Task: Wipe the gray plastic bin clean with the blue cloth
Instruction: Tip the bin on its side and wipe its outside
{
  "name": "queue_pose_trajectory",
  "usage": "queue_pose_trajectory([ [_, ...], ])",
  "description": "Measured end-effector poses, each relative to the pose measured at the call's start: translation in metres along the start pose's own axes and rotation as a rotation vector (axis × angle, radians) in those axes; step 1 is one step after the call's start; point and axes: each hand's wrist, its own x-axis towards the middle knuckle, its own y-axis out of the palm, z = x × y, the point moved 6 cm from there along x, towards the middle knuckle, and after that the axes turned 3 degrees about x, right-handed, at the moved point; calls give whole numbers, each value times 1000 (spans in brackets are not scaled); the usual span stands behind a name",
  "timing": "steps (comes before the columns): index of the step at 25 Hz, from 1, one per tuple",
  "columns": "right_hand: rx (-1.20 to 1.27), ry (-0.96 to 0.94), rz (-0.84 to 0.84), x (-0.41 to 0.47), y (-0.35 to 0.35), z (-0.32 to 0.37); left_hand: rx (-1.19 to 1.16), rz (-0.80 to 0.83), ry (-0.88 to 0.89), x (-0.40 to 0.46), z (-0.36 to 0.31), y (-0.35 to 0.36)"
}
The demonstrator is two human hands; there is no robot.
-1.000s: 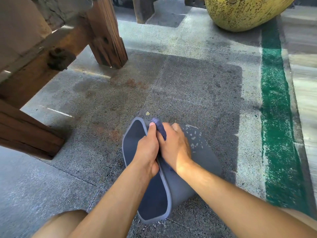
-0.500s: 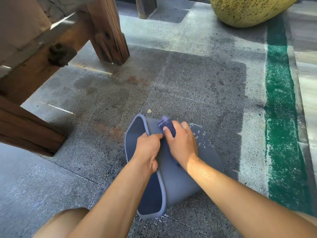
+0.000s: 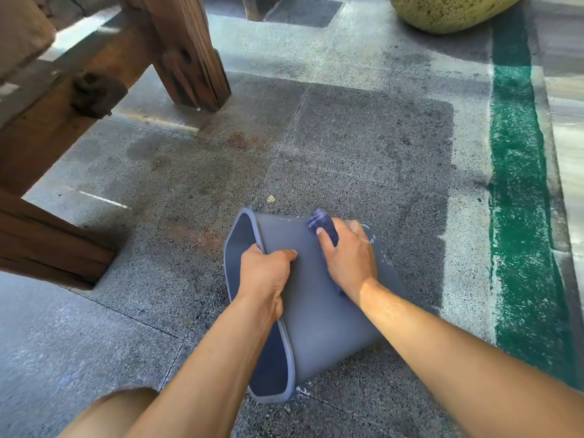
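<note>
The gray plastic bin (image 3: 319, 314) lies on its side on the stone floor, its open mouth facing left. My left hand (image 3: 265, 276) grips the bin's rim near the top, fingers curled over the edge. My right hand (image 3: 349, 257) presses the blue cloth (image 3: 322, 224) flat against the bin's outer wall, near its far end. Only a bunched end of the cloth sticks out past my fingers. White specks show on the wall beside my right hand.
Heavy wooden furniture legs (image 3: 186, 55) and beams (image 3: 47, 241) stand at the left. A large yellow speckled pot (image 3: 448, 11) sits at the top right. A green painted stripe (image 3: 518, 197) runs along the floor on the right. My knee (image 3: 110, 412) shows at the bottom left.
My right hand has slid the cloth away from the rim, to the right along the bin's outer wall. My left hand has kept its hold on the rim.
</note>
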Motion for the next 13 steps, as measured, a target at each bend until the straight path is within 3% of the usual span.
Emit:
queue_pose_trajectory([
  [13,-62,103,-22,28,-12,-56,49,-48,-15,9,3,-19],
])
